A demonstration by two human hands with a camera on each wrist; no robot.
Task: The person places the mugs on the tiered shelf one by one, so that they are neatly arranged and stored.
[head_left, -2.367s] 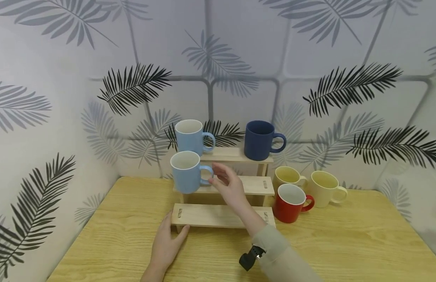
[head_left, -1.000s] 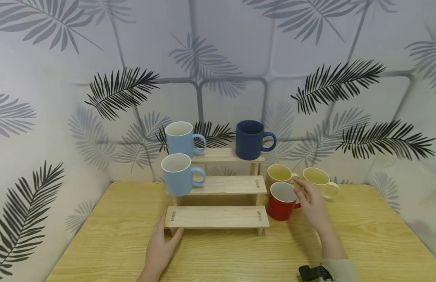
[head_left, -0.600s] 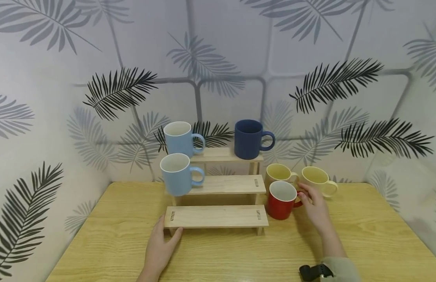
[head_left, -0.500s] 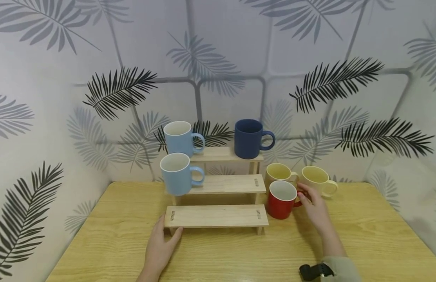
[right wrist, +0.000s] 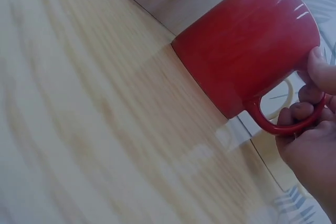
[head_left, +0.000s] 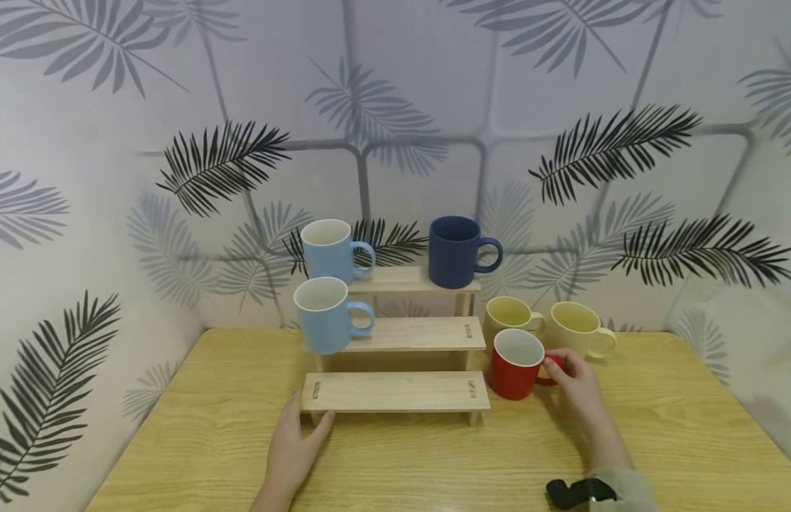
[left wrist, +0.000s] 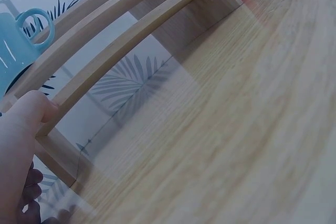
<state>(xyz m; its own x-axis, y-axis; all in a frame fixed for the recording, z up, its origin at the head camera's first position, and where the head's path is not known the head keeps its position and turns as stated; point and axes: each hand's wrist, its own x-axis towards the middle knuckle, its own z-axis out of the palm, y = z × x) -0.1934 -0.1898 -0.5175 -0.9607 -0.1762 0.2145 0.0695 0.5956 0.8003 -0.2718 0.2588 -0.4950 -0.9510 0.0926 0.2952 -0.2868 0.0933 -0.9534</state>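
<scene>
My right hand grips the handle of a red mug, fingers curled through the loop in the right wrist view and thumb near the rim. The mug stands upright right of a three-step wooden display rack. My left hand holds the left end of the rack's lowest step; its thumb lies on the front edge in the left wrist view. On the middle step's left end sits a light blue mug. Another light blue mug and a dark blue mug occupy the top step.
Two yellow mugs stand behind the red one: the nearer yellow mug beside the rack, the other yellow mug farther right. A leaf-patterned wall rises behind the wooden table.
My right hand left the light blue mug on the middle step, moved right to the red mug and closed round its handle. The red mug shifted slightly right. My left hand stayed on the rack.
</scene>
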